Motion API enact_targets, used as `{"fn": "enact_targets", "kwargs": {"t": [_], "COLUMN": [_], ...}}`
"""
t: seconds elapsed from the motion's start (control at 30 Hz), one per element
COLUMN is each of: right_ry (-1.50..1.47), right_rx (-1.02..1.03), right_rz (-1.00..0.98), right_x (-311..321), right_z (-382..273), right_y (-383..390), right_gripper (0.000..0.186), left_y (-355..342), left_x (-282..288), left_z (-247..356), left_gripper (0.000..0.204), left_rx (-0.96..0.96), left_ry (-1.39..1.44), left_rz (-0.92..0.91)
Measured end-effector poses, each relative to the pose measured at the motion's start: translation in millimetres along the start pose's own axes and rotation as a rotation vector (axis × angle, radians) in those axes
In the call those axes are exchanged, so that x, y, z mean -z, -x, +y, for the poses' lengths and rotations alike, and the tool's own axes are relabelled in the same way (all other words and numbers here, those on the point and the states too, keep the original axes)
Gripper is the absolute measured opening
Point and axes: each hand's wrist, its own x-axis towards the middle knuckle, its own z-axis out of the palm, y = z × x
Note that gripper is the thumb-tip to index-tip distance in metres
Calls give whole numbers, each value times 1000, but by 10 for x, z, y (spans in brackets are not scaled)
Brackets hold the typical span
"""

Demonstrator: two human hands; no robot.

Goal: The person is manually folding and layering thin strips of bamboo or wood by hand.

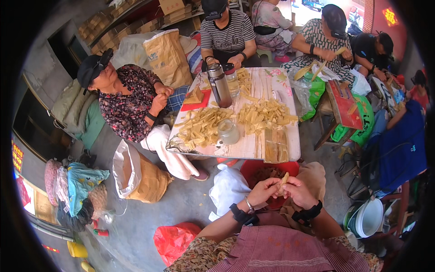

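Over a red tub [248, 168], my left hand [266, 190] and my right hand [300, 192] are close together, fingers pinched on a small pale tan strip [284, 178]. The strip looks folded or rolled; its exact kind is unclear. Pinkish-brown bits show inside the tub, partly hidden by my hands. Just beyond, on the table [293, 149], lie a heap of tan strips [267, 114] on the right and another heap [199, 129] on the left. A flat tan block or bundle [275, 145] sits at the near table edge.
A glass jar [228, 132] and a steel flask [219, 86] stand on the table. Several people sit around it. A paper sack [140, 174] and a red plastic bag [174, 241] are at left; a white bucket [368, 218] and a red stool [344, 106] at right.
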Motion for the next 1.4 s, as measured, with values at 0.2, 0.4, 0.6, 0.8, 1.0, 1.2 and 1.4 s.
{"fn": "enact_targets", "kwargs": {"t": [0.2, 0.4, 0.6, 0.8, 1.0, 1.2, 1.4], "right_ry": [-452, -477, 53, 1095, 813, 192, -72], "right_rx": [-221, -303, -247, 326, 395, -60, -103], "right_rz": [63, -31, 129, 233, 171, 36, -54], "right_x": [163, 220, 80, 34, 54, 112, 235], "right_z": [183, 204, 120, 253, 325, -57, 173], "right_y": [-113, -88, -35, 37, -67, 148, 120], "right_gripper": [12, 18, 26, 17, 14, 16, 18], "left_y": [22, -5, -44, -79, -70, -121, -120], "left_x": [-128, -65, -82, -160, -96, -120, -203], "left_z": [248, 278, 9, -209, -62, 34, 97], "left_gripper": [17, 15, 17, 16, 20, 16, 12], "left_rx": [-475, -454, -264, -214, -233, -376, -545], "left_ry": [-865, -732, -896, -811, -1067, -1032, -1208], "left_rz": [219, -65, 142, 193, 275, 217, 121]}}
